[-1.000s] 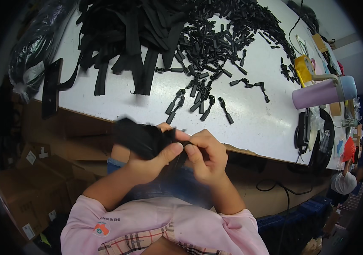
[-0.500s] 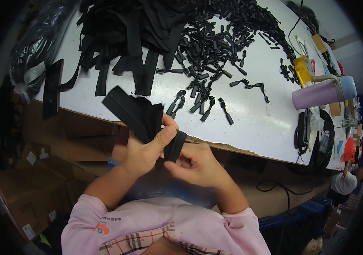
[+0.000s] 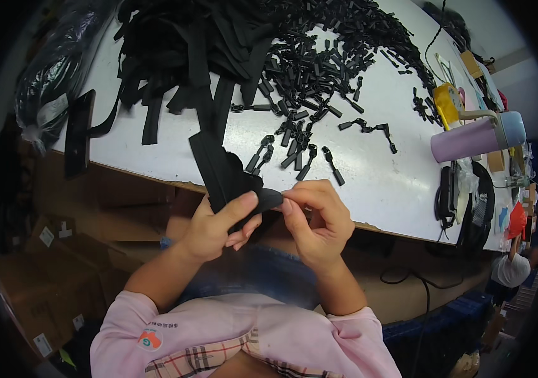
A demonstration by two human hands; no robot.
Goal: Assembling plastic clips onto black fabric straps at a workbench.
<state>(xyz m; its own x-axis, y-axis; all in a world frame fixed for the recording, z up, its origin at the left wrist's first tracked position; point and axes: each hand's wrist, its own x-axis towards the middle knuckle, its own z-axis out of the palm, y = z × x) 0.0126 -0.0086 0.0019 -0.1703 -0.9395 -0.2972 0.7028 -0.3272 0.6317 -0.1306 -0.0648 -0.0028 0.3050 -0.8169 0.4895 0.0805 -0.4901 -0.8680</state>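
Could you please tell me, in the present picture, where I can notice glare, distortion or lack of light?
Head view: soft sheen on the smooth white tabletop, small glints on the crumpled clear plastic bag; head view: corners fade to black, the tabletop's front edge bends slightly; head view: brown cardboard boxes look dim, and the folded black fabric strip shows little detail.

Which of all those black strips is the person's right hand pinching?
The strip whose end juts from the left hand toward the right hand; unlike the heaped strips on the table, it is held in both hands.
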